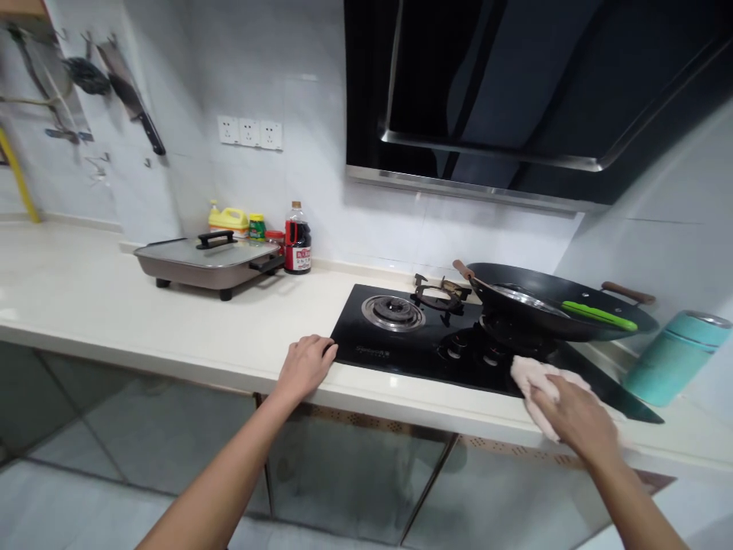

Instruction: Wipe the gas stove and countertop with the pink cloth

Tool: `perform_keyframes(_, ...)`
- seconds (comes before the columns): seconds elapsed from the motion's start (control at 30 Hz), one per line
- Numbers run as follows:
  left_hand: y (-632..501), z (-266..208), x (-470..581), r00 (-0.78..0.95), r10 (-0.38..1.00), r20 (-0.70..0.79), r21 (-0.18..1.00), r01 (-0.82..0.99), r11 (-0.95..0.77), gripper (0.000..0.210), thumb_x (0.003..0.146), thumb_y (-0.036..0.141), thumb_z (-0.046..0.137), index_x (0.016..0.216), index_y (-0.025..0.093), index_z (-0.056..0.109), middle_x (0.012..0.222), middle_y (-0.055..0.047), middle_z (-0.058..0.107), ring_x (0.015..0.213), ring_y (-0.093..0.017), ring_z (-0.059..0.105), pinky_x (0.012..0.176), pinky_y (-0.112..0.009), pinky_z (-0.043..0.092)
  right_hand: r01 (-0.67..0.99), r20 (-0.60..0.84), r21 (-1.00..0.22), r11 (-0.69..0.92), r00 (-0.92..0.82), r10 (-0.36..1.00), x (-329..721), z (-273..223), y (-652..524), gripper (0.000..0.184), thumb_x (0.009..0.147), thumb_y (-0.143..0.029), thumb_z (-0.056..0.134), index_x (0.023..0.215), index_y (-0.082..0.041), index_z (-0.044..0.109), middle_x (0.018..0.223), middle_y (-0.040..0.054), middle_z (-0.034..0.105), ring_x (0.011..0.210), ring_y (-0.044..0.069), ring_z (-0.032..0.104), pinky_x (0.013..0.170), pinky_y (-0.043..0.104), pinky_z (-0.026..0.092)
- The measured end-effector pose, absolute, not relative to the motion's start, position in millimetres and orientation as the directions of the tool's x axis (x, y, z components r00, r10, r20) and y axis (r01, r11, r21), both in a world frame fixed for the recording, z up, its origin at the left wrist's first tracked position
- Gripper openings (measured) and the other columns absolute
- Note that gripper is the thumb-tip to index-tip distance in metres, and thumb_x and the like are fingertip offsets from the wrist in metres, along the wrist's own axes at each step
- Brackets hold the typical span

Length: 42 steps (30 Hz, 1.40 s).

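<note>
My right hand [573, 412] grips a pale pinkish cloth [535, 376], pressed against the front right of the black glass gas hob [418, 367]. My left hand [306, 365] rests on the counter by the hob's front left corner, fingers laid on the surface and holding nothing. On the right burner sits a large black wok [550, 325] with wooden handles; a utensil with a bright green handle [598, 315] lies in it. The left burner [394, 312] is uncovered, its pan support [440, 294] lying behind it.
Left on the counter stands a lidded electric pan [211, 263], with a soy sauce bottle [297, 241] and yellow jug [229, 220] behind. A turquoise flask [676, 357] stands at far right. Overhead is the black range hood [486, 92]. A cleaver [130, 98] hangs on the wall.
</note>
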State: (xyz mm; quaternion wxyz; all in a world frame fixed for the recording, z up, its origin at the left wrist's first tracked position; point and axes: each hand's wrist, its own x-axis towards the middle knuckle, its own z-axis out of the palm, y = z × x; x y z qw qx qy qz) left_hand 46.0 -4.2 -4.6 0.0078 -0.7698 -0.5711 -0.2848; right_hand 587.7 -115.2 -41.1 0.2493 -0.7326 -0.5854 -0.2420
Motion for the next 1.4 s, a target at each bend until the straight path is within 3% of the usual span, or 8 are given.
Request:
perform_keyframes(0.17,-7.6,-3.7,47.4,0.185,0.878,0.442,0.309,0.887,-0.342,0.042,0.106,0.039,0.038,0.112,0.023,0.076,0.118,-0.011,0.075,0.115,-0.028,0.063,0.101,-0.042,0.043,0.999,0.569,0.01,0.041,-0.04,0.822,471.0,-42.4,-99.8,0.044,0.097,-0.046,0.044,0.122,-0.018,0.068,0.12,0.0146,0.073,0.113,0.032,0.065,0.098,0.043,0.047)
perform_keyframes(0.3,-11.0,-3.7,46.1,0.191,0.876,0.444,0.306,0.886,-0.349,0.041,0.107,0.037,0.037,0.108,0.024,0.075,0.113,-0.011,0.075,0.114,-0.027,0.064,0.099,-0.04,0.043,0.977,0.528,-0.003,0.214,-0.18,0.83,385.2,-32.5,-68.6,0.042,0.099,-0.04,0.045,0.128,-0.019,0.067,0.131,0.0119,0.071,0.13,0.032,0.058,0.108,0.044,0.041)
perform_keyframes(0.47,-12.3,-7.6,44.8,0.121,0.869,0.479,0.407,0.847,-0.342,0.039,0.108,0.035,0.035,0.119,0.022,0.071,0.12,-0.011,0.073,0.114,-0.026,0.065,0.101,-0.04,0.044,0.971,0.398,-0.146,0.19,-0.118,0.91,320.1,-3.4,-11.2,0.045,0.1,-0.039,0.042,0.131,-0.016,0.066,0.131,0.0165,0.07,0.126,0.032,0.06,0.103,0.045,0.042)
perform_keyframes(0.63,-7.6,-14.6,44.5,0.023,0.856,0.517,0.49,0.812,-0.318,0.038,0.108,0.037,0.036,0.124,0.023,0.068,0.127,-0.011,0.069,0.12,-0.026,0.062,0.103,-0.04,0.045,0.96,0.365,-0.193,0.201,-0.12,0.923,268.0,12.6,39.3,0.045,0.098,-0.038,0.047,0.134,-0.018,0.065,0.133,0.0164,0.068,0.128,0.032,0.057,0.103,0.045,0.04)
perform_keyframes(0.87,2.5,-22.4,39.6,-0.067,0.812,0.58,0.56,0.757,-0.338,0.041,0.107,0.04,0.038,0.133,0.021,0.065,0.136,-0.014,0.065,0.132,-0.026,0.056,0.114,-0.046,0.043,0.867,0.349,-0.22,0.447,-0.358,0.866,193.0,13.1,33.1,0.045,0.096,-0.054,0.057,0.132,-0.029,0.066,0.138,0.0059,0.068,0.128,0.028,0.057,0.103,0.042,0.042)
perform_keyframes(1.0,7.4,-23.4,33.3,-0.152,0.792,0.591,0.634,0.695,-0.339,0.041,0.107,0.04,0.037,0.127,0.022,0.068,0.134,-0.011,0.068,0.131,-0.025,0.058,0.115,-0.046,0.044,0.798,0.384,-0.189,0.572,-0.477,0.791,177.1,4.9,1.7,0.039,0.094,-0.046,0.063,0.127,-0.024,0.067,0.129,0.0075,0.069,0.128,0.027,0.054,0.107,0.04,0.038)
perform_keyframes(1.17,5.6,-15.1,25.9,-0.191,0.844,0.501,0.692,0.674,-0.259,0.052,0.107,0.044,0.029,0.106,0.021,0.075,0.119,-0.011,0.076,0.117,-0.027,0.067,0.105,-0.044,0.049,0.788,0.446,-0.17,0.592,-0.474,0.759,200.0,-3.9,-29.2,0.034,0.093,-0.038,0.067,0.123,-0.024,0.068,0.12,0.0075,0.069,0.116,0.027,0.054,0.103,0.039,0.038)
perform_keyframes(1.4,-0.1,-7.6,28.2,-0.136,0.888,0.44,0.628,0.753,-0.196,0.049,0.106,0.046,0.035,0.097,0.024,0.077,0.11,-0.008,0.079,0.11,-0.026,0.07,0.098,-0.04,0.048,0.898,0.62,-0.067,0.435,-0.304,0.724,305.1,-23.0,-66.8,0.023,0.097,-0.038,0.06,0.109,-0.022,0.072,0.107,0.0093,0.07,0.099,0.028,0.055,0.095,0.042,0.038)
